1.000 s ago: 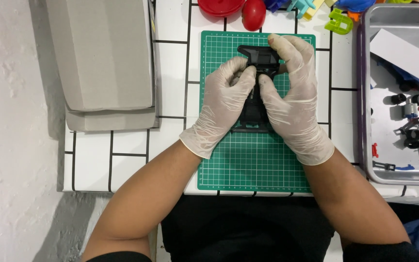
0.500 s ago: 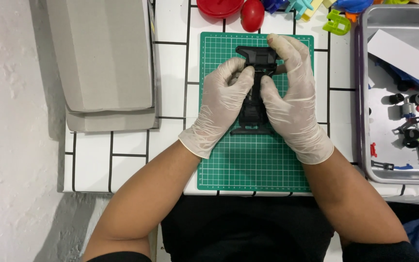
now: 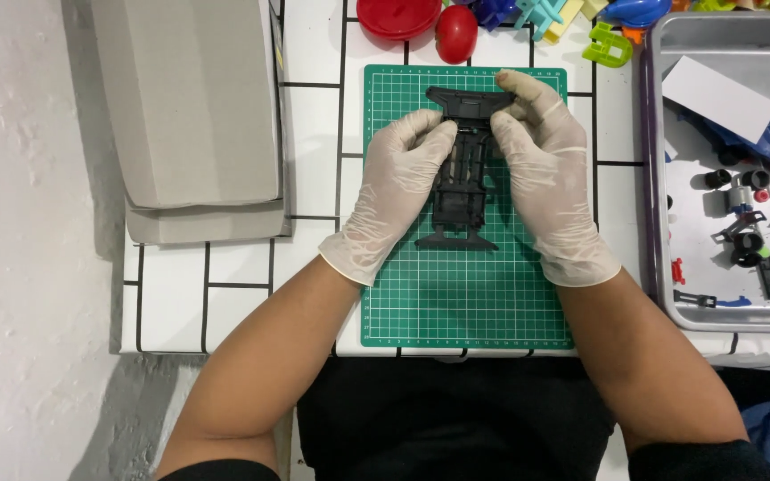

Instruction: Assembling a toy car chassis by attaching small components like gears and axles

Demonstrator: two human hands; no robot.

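Note:
A black plastic chassis-like frame [image 3: 462, 191] lies lengthwise on the green cutting mat [image 3: 465, 294]. Both of my hands wear white gloves. My left hand [image 3: 394, 191] grips the frame's left side near its upper half, fingertips pinched at the centre. On the other side, my right hand [image 3: 545, 174] holds the frame's right side and its wide top end, fingers curled over the upper edge. The frame's lower crossbar shows between my wrists.
A grey cardboard box [image 3: 193, 116] lies at the left on the white tiled table [image 3: 225, 294]. A metal tray [image 3: 728, 169] with small black, red and blue parts and a white card stands at the right. Red and coloured plastic toys [image 3: 456, 31] sit beyond the mat.
My hands have spread slightly apart along the frame, showing more of its middle. The frame stays in the same place on the mat.

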